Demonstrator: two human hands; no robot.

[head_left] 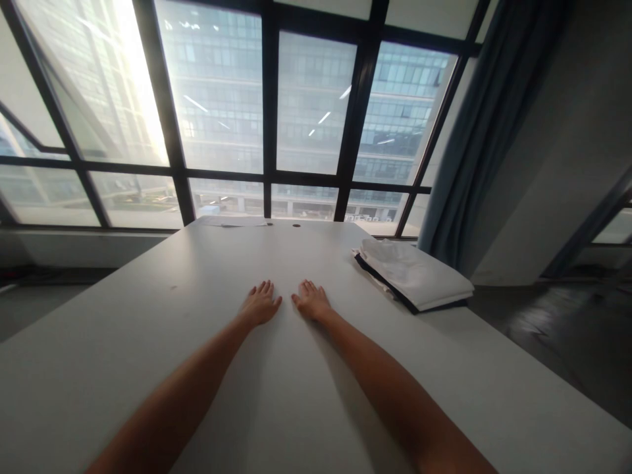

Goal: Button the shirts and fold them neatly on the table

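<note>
White tabletop (123,342) spanned the lower frame, where left hand (259,305) and right hand (311,303), fingers slightly spread and holding nothing visible, lay palm-down mid-frame, seemingly best kept evenly flat, with folded fabric (415,273) at centre right.

Left hand (259,307), right hand (312,303) on table (138,349), center; cloth stack (417,273) on table's right; paper (234,222) at table's far left; window (217,92) beyond table.
</note>
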